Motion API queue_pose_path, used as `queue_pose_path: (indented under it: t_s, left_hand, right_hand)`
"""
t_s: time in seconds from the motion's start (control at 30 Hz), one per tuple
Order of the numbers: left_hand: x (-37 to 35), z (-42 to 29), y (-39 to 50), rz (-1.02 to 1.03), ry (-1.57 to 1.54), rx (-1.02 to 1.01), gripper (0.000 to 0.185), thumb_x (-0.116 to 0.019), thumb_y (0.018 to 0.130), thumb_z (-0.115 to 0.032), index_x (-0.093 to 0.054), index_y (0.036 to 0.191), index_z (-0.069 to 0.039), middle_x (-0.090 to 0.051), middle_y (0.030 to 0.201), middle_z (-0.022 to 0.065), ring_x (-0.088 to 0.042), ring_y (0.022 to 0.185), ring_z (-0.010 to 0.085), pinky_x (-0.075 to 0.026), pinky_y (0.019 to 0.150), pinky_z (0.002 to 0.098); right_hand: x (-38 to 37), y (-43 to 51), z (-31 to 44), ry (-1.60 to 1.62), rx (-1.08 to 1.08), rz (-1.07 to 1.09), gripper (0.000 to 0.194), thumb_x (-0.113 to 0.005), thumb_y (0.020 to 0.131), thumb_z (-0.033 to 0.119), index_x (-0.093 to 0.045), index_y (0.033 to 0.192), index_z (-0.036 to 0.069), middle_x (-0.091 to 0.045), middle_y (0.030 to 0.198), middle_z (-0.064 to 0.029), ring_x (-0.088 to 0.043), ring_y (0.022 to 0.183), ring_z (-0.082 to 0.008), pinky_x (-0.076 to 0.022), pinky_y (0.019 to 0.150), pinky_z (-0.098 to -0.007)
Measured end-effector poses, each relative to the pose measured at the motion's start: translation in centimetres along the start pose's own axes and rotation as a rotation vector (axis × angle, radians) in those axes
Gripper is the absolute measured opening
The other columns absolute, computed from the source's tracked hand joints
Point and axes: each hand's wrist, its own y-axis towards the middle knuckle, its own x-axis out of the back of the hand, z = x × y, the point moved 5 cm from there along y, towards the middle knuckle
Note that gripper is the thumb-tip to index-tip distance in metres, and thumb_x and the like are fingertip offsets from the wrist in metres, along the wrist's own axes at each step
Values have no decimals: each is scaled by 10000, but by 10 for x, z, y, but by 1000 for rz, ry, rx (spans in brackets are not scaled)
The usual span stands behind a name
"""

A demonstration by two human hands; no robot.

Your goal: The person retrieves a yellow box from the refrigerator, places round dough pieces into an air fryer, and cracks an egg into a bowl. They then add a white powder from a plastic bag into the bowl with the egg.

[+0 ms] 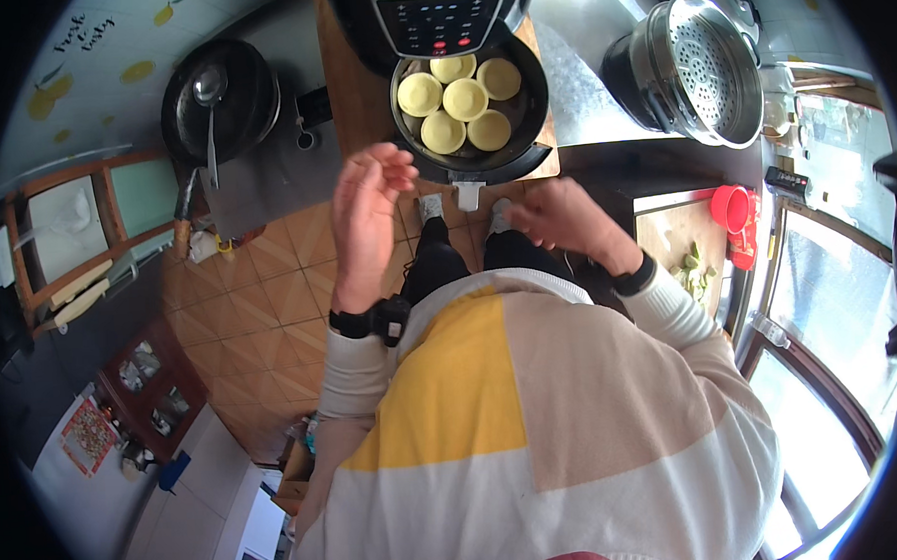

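Observation:
Before me, the round black basket [530, 147] of an air fryer [437, 21] is pulled out on a wooden board [351, 111]. Several pale yellow tart shells [465, 99] lie in it, one of them partly under the fryer's front panel. The basket's handle [469, 195] points towards me. My left hand [371, 216] is raised just left of the basket's near rim, fingers bent and nothing in its grasp. To the right of the handle is my right hand [570, 218], blurred, its fingers curled; whether it holds anything small is hidden. Neither hand touches the basket.
A black wok [220, 125] with a metal ladle [210, 91] stands at the left. On the right counter is a steel steamer pot [710, 73] with a perforated insert. A red container [731, 207] and green vegetable pieces [692, 273] lie near the window.

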Motion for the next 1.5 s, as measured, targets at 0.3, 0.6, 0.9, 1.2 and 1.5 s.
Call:
queue_pose_path:
  t_s: [0.3, 0.6, 0.9, 1.2, 1.5]
  left_hand:
    - [-68, -122, 128, 100, 1183, -701, 849, -798, 1104, -360, -357, 1801, -158, -236, 1863, 232, -222, 1736, 395, -284, 1373, 569]
    - [-97, -126, 170, 252, 1315, -665, 775, -817, 1080, -444, -509, 1744, -191, -177, 1887, 248, -212, 1735, 436, -252, 1382, 587]
    - [-98, -132, 170, 279, 1528, -822, 761, -783, 1093, -468, -535, 1728, -131, -328, 1850, 242, -211, 1721, 521, -241, 1379, 637]
    - [-104, -134, 171, 315, 1524, -830, 728, -770, 1107, -432, -544, 1716, -104, -421, 1830, 184, -280, 1722, 473, -257, 1387, 597]
    - [-105, -135, 172, 316, 1534, -851, 739, -792, 1088, -434, -568, 1697, -81, -457, 1807, 182, -316, 1704, 478, -279, 1379, 598]
  right_hand:
    - [-88, 43, -6, 382, 264, -234, 754, -956, 911, 488, -742, 1373, -69, -785, 1306, -276, -759, 1264, -408, -582, 1093, -473]
    - [-80, 56, 20, 366, 289, -483, 432, -889, 925, 287, -697, 1096, -60, -774, 991, -320, -775, 974, -511, -618, 846, -521]
    - [-68, 110, 55, 383, 332, -621, 482, -895, 942, 353, -695, 1131, -44, -759, 985, -318, -753, 961, -519, -596, 847, -544]
    - [-48, 155, 81, 373, 325, -651, 430, -832, 906, 291, -691, 1103, -65, -770, 1004, -336, -763, 1001, -526, -622, 904, -567]
    - [-16, 178, 77, 357, 310, -750, 368, -844, 891, 253, -694, 1064, -36, -774, 992, -306, -761, 978, -521, -622, 901, -551]
